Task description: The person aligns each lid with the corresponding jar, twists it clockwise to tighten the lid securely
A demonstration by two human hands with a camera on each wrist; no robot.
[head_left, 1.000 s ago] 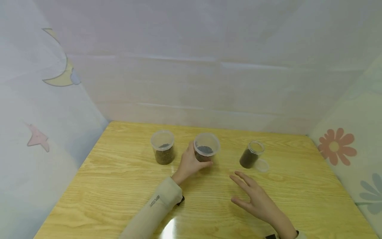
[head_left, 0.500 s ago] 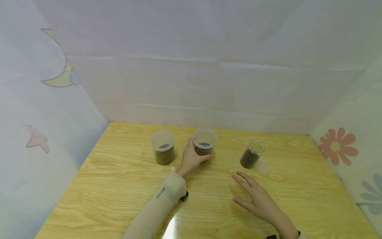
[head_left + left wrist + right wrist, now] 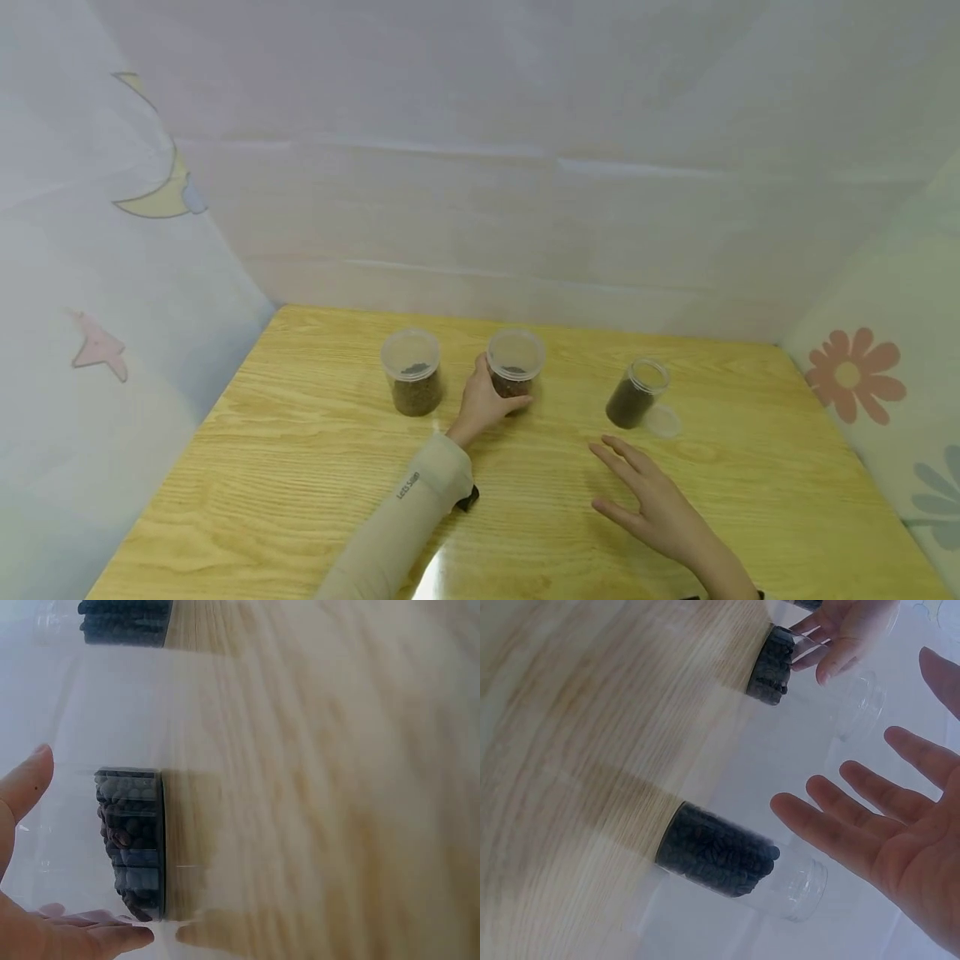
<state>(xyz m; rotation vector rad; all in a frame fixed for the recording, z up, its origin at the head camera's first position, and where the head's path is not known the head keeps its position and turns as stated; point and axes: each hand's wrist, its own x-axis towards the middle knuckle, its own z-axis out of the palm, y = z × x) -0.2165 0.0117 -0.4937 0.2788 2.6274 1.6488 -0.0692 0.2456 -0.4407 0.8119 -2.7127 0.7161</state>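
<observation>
My left hand curls round a clear plastic jar in the middle of the table, thumb on the near side, fingers on the far side. Dark bean-like pieces fill its lower part, their surface sloping in the left wrist view. The jar appears to stand on the table. My right hand hovers with spread fingers, touching nothing. Beyond it stands a narrower clear jar, fuller of dark beans, its mouth uncovered. A clear round lid lies beside that jar.
Another wide clear jar, partly filled with dark pieces, stands left of my left hand. The wood-grain table reaches a pale back sheet, with printed sheets on both sides.
The middle jar, still in my left hand, has shifted slightly left and come down upright. My right hand stays almost in place; the view has shifted a little.
</observation>
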